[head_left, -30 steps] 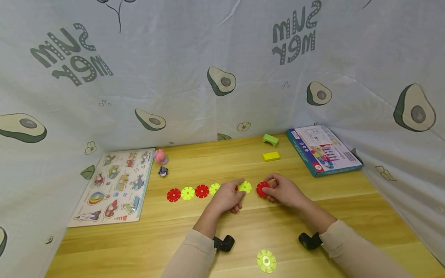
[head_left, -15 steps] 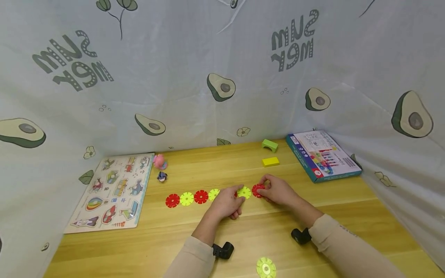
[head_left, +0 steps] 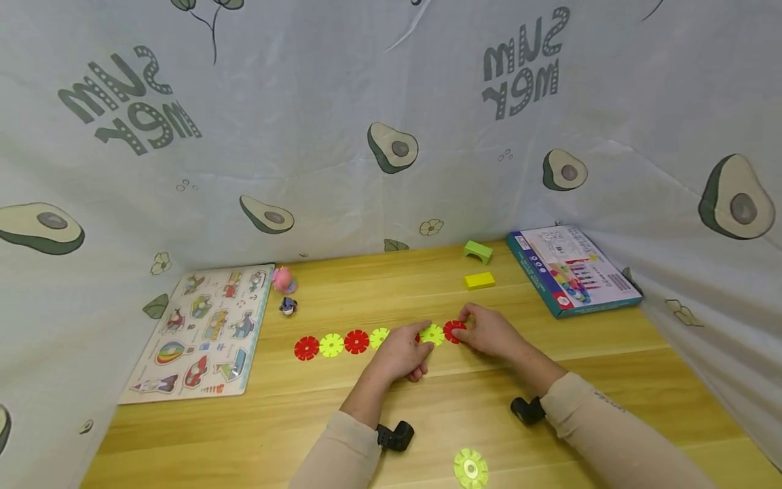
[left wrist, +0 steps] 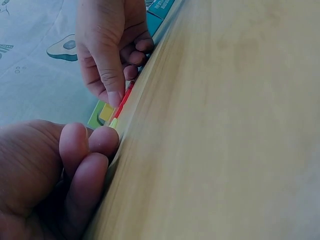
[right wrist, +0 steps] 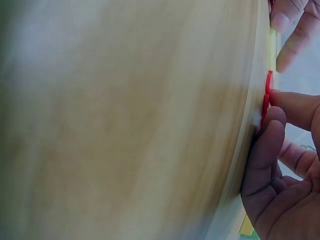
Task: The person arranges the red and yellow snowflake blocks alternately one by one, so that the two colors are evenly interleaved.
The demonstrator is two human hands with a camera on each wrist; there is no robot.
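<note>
In the head view, red and yellow slotted plastic discs form a row on the wooden table, starting with a red disc (head_left: pixel 307 348) at the left. My left hand (head_left: pixel 397 354) covers part of this row, its thumb and index finger at opposite edges of a yellow slotted disc (head_left: pixel 433 334). At the row's right end, my right hand (head_left: pixel 493 334) pinches a red slotted disc (head_left: pixel 452 331), which lies against that yellow one. The right wrist view shows the right fingertips on the red disc (right wrist: pixel 266 106), nearly edge-on. Another red disc is mostly hidden by the left hand.
A loose yellow disc (head_left: pixel 470 468) lies near the front. Behind the row are a yellow block (head_left: pixel 479 280) and a green arch block (head_left: pixel 478 251). A boxed set (head_left: pixel 574 272) lies back right; a picture puzzle board (head_left: pixel 201 333) and two small figurines (head_left: pixel 284 279) sit left.
My right hand has slid the red disc leftward until it meets the yellow disc. The left hand has stayed in place over the row.
</note>
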